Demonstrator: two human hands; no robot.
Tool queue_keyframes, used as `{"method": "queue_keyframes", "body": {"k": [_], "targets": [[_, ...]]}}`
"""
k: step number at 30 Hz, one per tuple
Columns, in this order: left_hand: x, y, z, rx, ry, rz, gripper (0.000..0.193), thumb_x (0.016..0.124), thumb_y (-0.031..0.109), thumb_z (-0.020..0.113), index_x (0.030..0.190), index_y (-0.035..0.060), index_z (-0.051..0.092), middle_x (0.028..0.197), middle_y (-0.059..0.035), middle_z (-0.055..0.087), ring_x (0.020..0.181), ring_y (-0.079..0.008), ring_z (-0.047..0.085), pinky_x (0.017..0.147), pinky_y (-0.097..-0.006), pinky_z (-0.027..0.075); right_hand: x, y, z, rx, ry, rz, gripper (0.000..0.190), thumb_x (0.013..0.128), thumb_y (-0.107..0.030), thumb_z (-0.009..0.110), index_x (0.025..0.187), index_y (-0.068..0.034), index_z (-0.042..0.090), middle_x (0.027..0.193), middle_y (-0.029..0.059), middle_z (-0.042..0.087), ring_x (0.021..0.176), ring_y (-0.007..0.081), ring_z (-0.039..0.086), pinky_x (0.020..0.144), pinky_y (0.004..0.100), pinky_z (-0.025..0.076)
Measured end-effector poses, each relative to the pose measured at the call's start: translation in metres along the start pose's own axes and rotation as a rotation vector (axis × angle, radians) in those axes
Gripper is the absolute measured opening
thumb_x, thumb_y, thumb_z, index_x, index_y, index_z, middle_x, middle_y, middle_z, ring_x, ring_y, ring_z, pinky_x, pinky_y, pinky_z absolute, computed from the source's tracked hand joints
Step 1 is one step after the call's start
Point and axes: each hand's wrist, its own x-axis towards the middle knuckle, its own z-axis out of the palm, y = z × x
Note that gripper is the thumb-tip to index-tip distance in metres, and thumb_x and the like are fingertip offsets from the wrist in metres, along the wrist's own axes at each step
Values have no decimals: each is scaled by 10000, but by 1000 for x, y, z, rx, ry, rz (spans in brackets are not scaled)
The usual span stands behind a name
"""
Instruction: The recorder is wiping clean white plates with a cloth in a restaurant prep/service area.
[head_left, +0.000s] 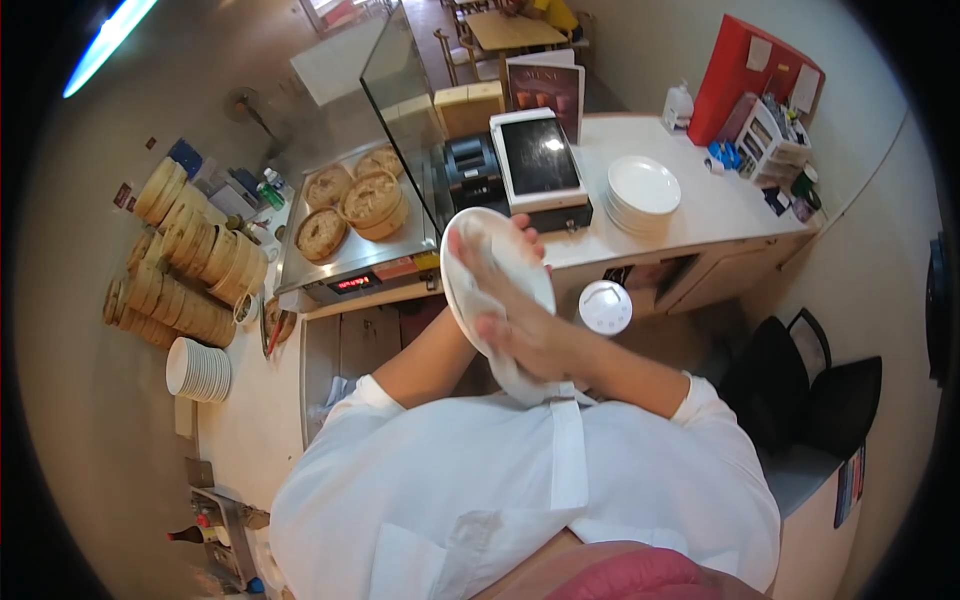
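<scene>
A white plate (455, 292) is tilted up in front of my chest. My left hand (529, 238) holds it from behind, with its fingertips showing around the far right rim; the rest of that hand is hidden by the plate. Across the plate's face lies my right hand (525, 322), blurred, with a white cloth (514, 377) under its palm and fingers. The cloth's lower end hangs below the plate near my apron. A stack of white plates (643, 187) stands on the counter beyond, to the right of the tablet.
Bamboo steamers (373, 202) sit on a steel steaming counter (300, 281) behind a glass screen (401, 112). More steamers (180, 277) and stacked plates (199, 370) line the left counter. A tablet (541, 157) stands ahead. A white-lidded bin (605, 307) and black chair (772, 382) are at right.
</scene>
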Motion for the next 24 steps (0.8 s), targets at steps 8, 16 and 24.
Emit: {"method": "queue_keyframes", "body": {"k": [8,16,24], "targets": [[29,32,-29,-57,-102,-41,522,1041,380,582,1497,143,491,1378,-43,607,1289,-260,585,1150,-449,434,-23,42,-1,-198,199,166,823,1076,-497,452,1670,-59,88,1733,216,80,1605,391,20,1274,466,95],[17,-26,29,-111,28,-114,611,979,529,634,1419,117,533,1334,-83,607,1247,-338,578,1107,-567,443,-2,33,-31,-326,141,10,822,1070,-526,453,1646,-5,184,1713,202,182,1591,382,142,1264,407,130],[28,-49,3,11,-13,43,548,1008,301,663,1501,143,486,1397,-64,559,1286,-236,551,1168,-413,439,-56,25,-28,-467,220,234,617,1014,-164,566,1579,-3,374,1621,256,330,1512,407,320,1223,434,269]]}}
